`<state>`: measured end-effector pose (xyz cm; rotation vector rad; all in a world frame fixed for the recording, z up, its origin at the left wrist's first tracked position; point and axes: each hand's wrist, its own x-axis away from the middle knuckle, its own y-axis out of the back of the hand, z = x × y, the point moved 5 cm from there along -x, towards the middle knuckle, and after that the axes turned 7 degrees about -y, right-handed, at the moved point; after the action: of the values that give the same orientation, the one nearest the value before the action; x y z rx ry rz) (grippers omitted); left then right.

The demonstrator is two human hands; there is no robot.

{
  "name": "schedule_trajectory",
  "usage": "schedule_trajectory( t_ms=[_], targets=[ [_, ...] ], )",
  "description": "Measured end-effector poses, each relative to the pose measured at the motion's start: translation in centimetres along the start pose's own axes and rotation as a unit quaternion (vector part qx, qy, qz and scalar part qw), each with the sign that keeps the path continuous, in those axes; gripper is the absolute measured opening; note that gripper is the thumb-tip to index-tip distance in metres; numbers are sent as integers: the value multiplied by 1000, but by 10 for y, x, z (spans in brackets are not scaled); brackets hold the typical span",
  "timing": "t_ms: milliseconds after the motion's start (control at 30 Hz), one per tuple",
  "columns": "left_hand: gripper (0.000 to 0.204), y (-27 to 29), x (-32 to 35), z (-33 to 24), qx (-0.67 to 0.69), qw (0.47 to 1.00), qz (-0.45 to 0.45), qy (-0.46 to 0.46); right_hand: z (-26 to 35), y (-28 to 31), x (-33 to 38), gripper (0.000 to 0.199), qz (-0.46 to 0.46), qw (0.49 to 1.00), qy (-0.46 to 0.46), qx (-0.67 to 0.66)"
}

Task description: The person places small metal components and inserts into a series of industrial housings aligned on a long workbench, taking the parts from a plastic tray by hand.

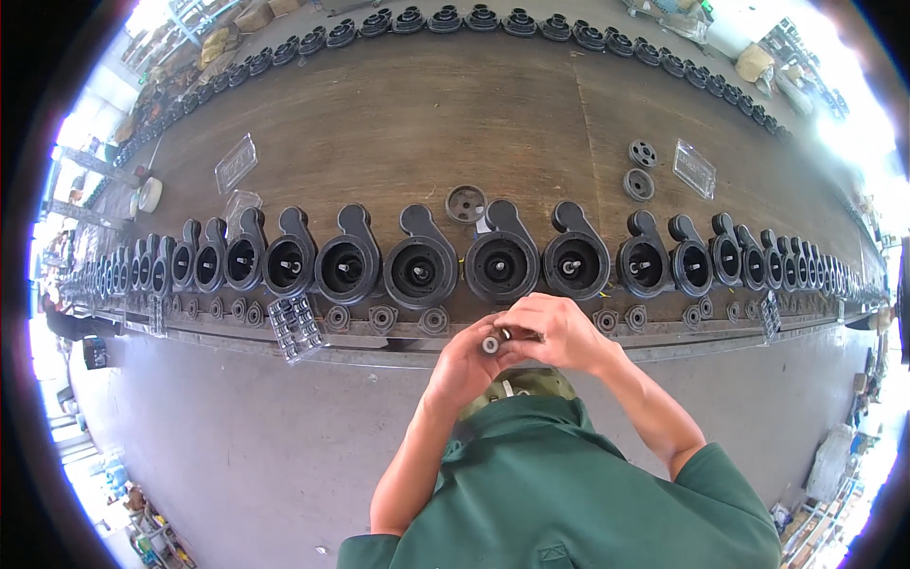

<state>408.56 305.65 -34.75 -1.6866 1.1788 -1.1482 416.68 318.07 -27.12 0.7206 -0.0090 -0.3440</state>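
Observation:
Just off the table's near edge, my two hands meet in front of my chest. My left hand (459,368) is closed around a small metal cylinder (490,345) with a round, ring-like end facing up. Close against it, my right hand (561,332) has its fingers bent and pinched together; what lies between them is mostly hidden. The nearest black housing (471,273), round with a curved outlet on top, stands just beyond my fingers. A short metal shaft end shows in the middle of its open bowl.
Similar housings line the near edge on both sides, with small flanged discs (433,320) before them. A clear tray of small metal parts (296,327) overhangs the edge. Round wheels (465,203) and clear plastic trays (696,169) lie behind. Another row of black parts (445,19) borders the far side.

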Motion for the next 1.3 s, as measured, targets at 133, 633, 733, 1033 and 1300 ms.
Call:
schedule_trajectory(
  t_ms=[133, 633, 733, 1033, 1300],
  targets=[
    [45, 28, -1, 8, 14, 991, -128, -20, -40, 4, -21, 17, -47, 973, -190, -123],
    [60, 25, 13, -56, 56, 998, -14, -27, 23, -18, -56, 21, -114, 991, -33, 59],
    [63, 30, 22, -86, -5, 999, -49, 13, 64, -56, -65, 34, -21, 996, -14, 88],
    [44, 83, 36, -139, -13, 995, -98, 27, 64, -80, -101, 30, -142, 980, -96, 99],
    [32, 159, 82, -144, -145, 941, -307, 0, 23, -103, -127, 28, -147, 952, -197, 184]
  ],
)
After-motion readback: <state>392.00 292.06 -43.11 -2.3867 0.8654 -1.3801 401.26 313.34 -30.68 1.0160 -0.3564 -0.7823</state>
